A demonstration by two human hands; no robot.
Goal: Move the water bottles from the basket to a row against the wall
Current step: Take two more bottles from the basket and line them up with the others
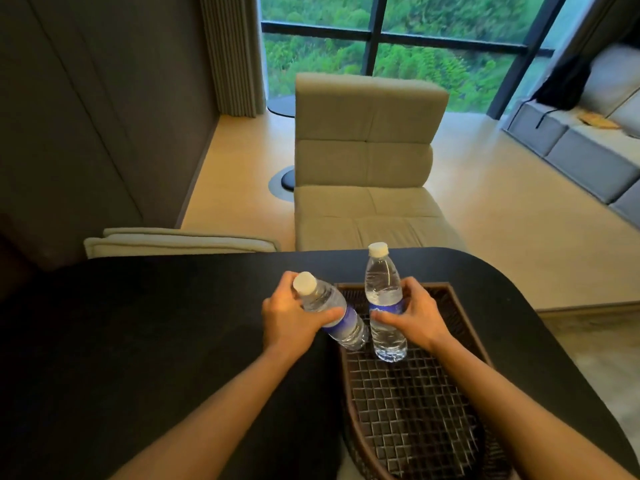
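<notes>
Both forearms reach out from the bottom edge, bare, over a black table [138, 341] with a rounded right end. Beneath my right arm sits the dark woven basket [415, 403], its lattice floor bare apart from what I am holding over its far half. My left hand [291, 320] is wrapped around one water bottle [332, 310] near its blue label, thumb across the front; that bottle leans hard to the left, white cap pointing toward me and up, its base over the basket's left rim. My right hand [415, 317] is clasped around the second water bottle [384, 303], fingers behind, thumb on the label; it stands close to upright, and I cannot tell whether its base touches the basket floor. Past the table edge stands a beige padded chair [367, 161], with a grey wall [86, 116] to the left and a big window [398, 39] onto green foliage behind.
</notes>
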